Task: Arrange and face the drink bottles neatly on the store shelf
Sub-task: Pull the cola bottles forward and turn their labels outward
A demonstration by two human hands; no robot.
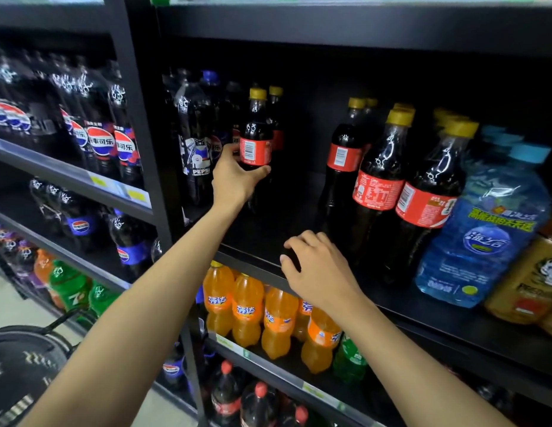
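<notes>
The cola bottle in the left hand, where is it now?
In the head view, left of centre: the cola bottle is upright, gripped by the left hand, just right of the Pepsi bottles, well left of the larger cola bottles.

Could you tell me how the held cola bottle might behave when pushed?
The cola bottle looks full, so probably heavy for its size. Tall and narrow, it may tip if pushed high. Its smooth plastic could slip in the left hand.
</notes>
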